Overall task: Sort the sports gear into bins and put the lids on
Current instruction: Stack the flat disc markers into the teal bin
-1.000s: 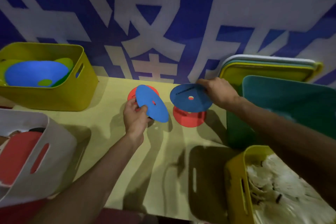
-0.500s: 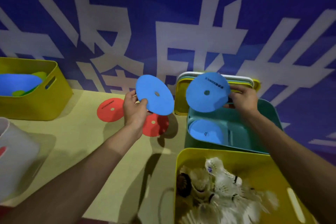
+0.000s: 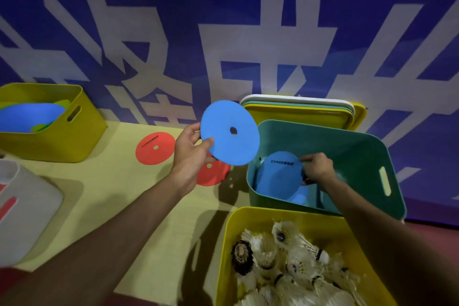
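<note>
Fingers of the left hand (image 3: 190,154) close on the lower left edge of a blue disc (image 3: 229,133). The thumb lies across the near face and the other fingers sit behind it, so the disc is pinched. It is held in the air, tilted, with its centre hole showing, above the table (image 3: 111,194) and just left of the teal bin (image 3: 347,136).

The right hand (image 3: 318,167) reaches down inside the teal bin. Its fingers curl round the right edge of a second blue disc (image 3: 278,176), which bears dark lettering and stands tilted against the bin's left inner wall. A patch of lighter blue shows under it at the bin's bottom; what it is cannot be told.

On the table lie two red discs. One (image 3: 155,148) is flat and in full view, left of the left hand. The other (image 3: 213,174) is partly hidden behind that hand and the raised blue disc.

A stack of lids (image 3: 298,109), yellow in front with paler ones behind, leans on the wall behind the teal bin. Nearest the camera, a yellow bin (image 3: 231,231) holds a heap of feather shuttlecocks (image 3: 285,256); the right forearm crosses over its far right corner. Far left stands another yellow bin (image 3: 74,136) with blue and green discs (image 3: 29,117) inside, and a white bin (image 3: 29,206) sits at the left edge, red showing through its handle slot.
</note>
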The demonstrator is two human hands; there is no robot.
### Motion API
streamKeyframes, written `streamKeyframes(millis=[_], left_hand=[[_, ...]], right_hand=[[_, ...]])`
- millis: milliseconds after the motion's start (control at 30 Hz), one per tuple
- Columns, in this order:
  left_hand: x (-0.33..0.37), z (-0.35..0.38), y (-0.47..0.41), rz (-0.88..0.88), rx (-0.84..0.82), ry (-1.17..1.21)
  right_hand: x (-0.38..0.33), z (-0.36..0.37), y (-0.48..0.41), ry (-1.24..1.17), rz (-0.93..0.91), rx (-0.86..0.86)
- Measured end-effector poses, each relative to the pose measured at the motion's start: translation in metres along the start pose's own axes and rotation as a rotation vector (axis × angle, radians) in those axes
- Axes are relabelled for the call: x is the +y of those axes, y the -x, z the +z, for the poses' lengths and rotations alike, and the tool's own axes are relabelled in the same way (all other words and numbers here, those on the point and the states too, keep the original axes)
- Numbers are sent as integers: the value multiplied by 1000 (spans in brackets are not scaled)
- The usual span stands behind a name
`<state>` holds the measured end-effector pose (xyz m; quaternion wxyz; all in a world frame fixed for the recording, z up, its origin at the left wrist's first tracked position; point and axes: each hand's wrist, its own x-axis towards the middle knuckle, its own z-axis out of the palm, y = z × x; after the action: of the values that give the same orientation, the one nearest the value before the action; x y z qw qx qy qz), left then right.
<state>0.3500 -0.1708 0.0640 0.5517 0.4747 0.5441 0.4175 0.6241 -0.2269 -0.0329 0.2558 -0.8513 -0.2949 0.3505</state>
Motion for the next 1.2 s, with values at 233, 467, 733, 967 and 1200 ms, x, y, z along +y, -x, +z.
streamKeyframes(millis=[233,467,733,967,1200], left_hand=[[2,14,3,3,-34,24],[5,43,13,-9,-103,57],[2,69,26,-6,-215,0],[1,77,28,-62,-320,-55],[6,62,18,-95,-294,-41]], right_hand=[[16,-6,-5,242,22,-118],[3,-25,18,-97,-129,-175],[-32,-56,64,-553,-219,-184],[-10,-79,65,-625,-218,-140],[18,-81,35,-468,-127,-46]])
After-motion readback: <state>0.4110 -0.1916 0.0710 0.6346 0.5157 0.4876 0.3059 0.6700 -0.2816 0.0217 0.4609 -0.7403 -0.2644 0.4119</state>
